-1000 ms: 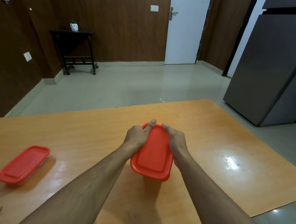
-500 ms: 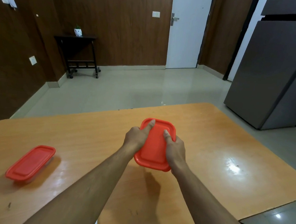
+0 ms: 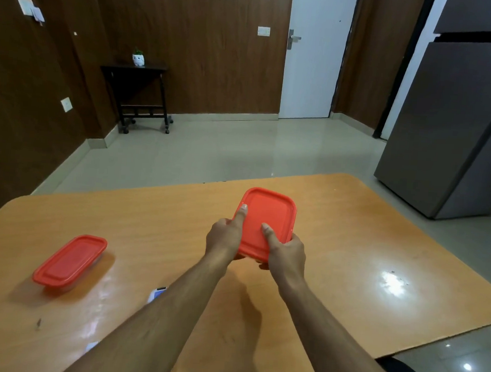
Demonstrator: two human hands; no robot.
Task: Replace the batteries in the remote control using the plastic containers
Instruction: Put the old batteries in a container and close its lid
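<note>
Since a second ago I have carried the box (image 3: pixel 266 222) away from me and out over the middle of the table (image 3: pixel 379 247), and my right thumb, which was reaching to the far rim, is now pressing on the middle of the lid. I am holding the box in both hands, above the wood, with its shadow falling on the table under my wrists. My left hand (image 3: pixel 224 238) is gripping its left edge, thumb lying up along the lid toward the far corner, the other fingers curled underneath where I cannot see them. My right hand (image 3: pixel 287 251) is clasping the near right corner, thumb flat on the red lid, fingers wrapped below. The lid is sitting shut on the box, tilted a little toward me. The second box (image 3: pixel 69 260), also with a red lid on a clear base, is resting on the table well off to my left, apart from both hands. A small white and blue thing (image 3: pixel 157 293) is peeking out from behind my left forearm; I cannot tell whether it is the remote. Past the table, the fridge (image 3: pixel 457 128) is standing at the right, the white door (image 3: pixel 314 60) is closed in the far wall, and a dark side table (image 3: pixel 140 91) is carrying a small pot (image 3: pixel 138 59).
</note>
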